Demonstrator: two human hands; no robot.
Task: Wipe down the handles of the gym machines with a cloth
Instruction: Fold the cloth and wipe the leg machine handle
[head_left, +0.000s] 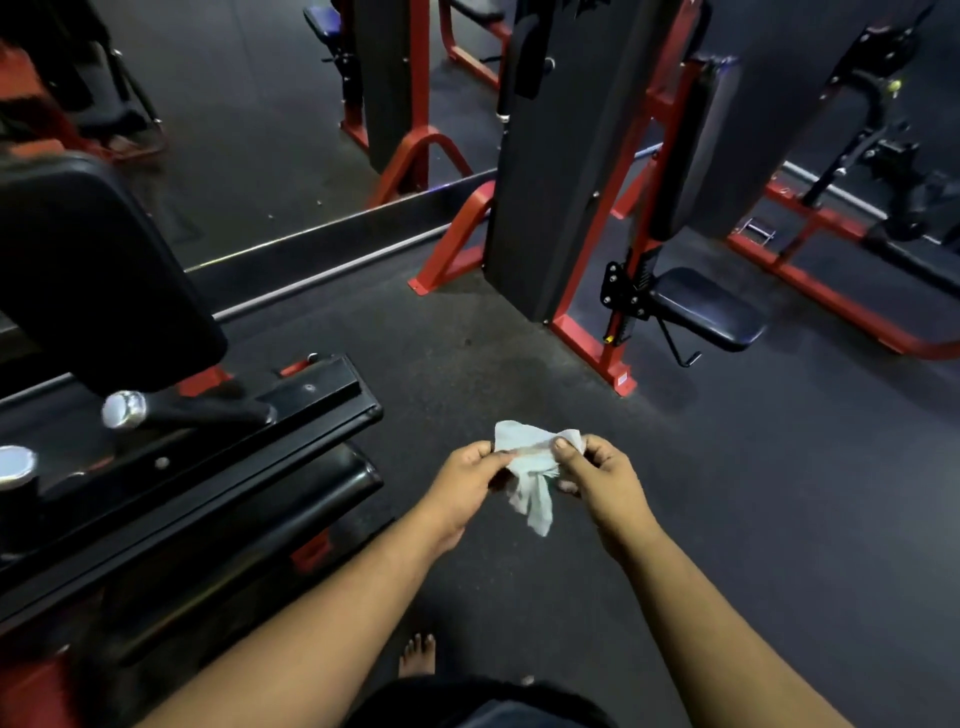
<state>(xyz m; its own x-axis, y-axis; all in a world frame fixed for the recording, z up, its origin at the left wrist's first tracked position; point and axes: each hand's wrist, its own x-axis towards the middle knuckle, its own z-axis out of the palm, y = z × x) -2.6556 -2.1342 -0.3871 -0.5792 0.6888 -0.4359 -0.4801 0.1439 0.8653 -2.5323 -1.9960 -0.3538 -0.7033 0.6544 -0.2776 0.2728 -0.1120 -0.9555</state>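
A white cloth (530, 467) hangs between both hands above the dark floor. My left hand (467, 480) pinches its left edge and my right hand (597, 480) pinches its right edge, thumbs on top. To the left, a black machine handle with a chrome end cap (124, 409) points toward me, and a second chrome-capped handle (15, 465) shows at the left edge. Neither hand touches a handle.
A black and red machine with a large black pad (98, 275) fills the left side. Ahead stands a red-framed machine with a black weight-stack cover (550, 197) and a small black seat (706, 306). Dark rubber floor (779, 493) lies between them. A bare foot (418, 656) shows below.
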